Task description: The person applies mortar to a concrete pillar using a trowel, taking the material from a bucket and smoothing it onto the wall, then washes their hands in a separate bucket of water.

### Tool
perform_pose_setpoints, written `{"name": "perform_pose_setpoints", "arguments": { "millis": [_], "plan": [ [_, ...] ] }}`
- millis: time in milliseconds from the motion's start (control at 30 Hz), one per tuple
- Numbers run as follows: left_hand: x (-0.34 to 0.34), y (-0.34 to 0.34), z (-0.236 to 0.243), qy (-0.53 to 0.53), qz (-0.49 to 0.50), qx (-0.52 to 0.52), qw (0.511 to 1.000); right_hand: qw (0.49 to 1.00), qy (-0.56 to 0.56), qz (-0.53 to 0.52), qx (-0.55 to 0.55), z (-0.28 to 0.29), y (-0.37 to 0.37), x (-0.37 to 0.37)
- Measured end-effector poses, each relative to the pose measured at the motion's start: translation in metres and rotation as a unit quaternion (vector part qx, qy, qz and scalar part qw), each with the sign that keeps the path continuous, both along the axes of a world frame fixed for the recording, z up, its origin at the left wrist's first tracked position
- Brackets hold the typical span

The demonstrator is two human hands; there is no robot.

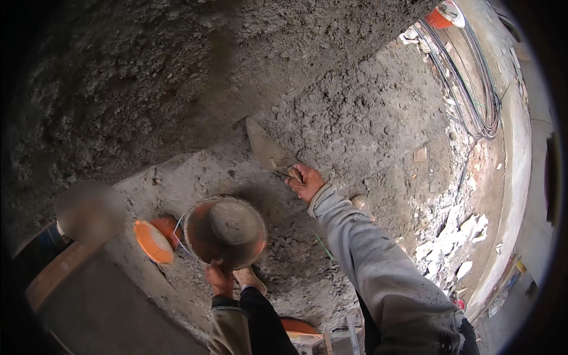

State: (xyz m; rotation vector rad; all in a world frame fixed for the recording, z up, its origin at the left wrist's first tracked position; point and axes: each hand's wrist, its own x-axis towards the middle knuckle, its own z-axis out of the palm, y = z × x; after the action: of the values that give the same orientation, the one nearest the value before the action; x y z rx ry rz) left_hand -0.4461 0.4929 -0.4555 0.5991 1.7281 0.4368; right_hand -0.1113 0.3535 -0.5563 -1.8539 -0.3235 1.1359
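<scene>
Grey sleeve (378, 266) is filling the five o'clock side — the right hand (306, 184) is squeezing the handle of a trowel (263, 145), which is pointing to eleven near the middle. Toward half past seven, the left hand (219, 278) is gripping a muddy bucket's rim (264, 228) — an orange tub (143, 241) is sitting at eight

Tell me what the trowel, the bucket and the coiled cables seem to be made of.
Trowel blade: probably metal, judging by its thin, flat, dull grey sheet. Its handle may be wood: it looks brown, though mostly covered.
Bucket: likely plastic, smeared matt, orange showing through the grey.
Cables: perhaps plastic or rubber outside, going by their dark, smooth curves; cores hidden.
</scene>
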Motion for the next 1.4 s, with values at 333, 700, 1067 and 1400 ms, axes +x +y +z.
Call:
{"name": "perform_pose_setpoints", "arguments": {
  "millis": [333,700,1067,1400],
  "plan": [
    [0.022,0.031,0.035,0.052,-0.112,0.156,0.98,0.885,-0.304,0.052,-0.348,0.051,-0.196,0.166],
    [0.064,0.041,0.036,-0.117,-0.042,0.117,0.985,0.863,-0.368,0.138,-0.317,-0.018,-0.163,0.237],
    [0.152,0.022,0.042,0.013,-0.056,0.18,0.982,0.878,-0.379,0.188,-0.224,-0.005,-0.156,0.223],
    [0.147,0.013,0.035,-0.008,-0.038,0.175,0.984,0.879,-0.287,0.379,-0.033,0.056,-0.077,0.092]
  ]
}}
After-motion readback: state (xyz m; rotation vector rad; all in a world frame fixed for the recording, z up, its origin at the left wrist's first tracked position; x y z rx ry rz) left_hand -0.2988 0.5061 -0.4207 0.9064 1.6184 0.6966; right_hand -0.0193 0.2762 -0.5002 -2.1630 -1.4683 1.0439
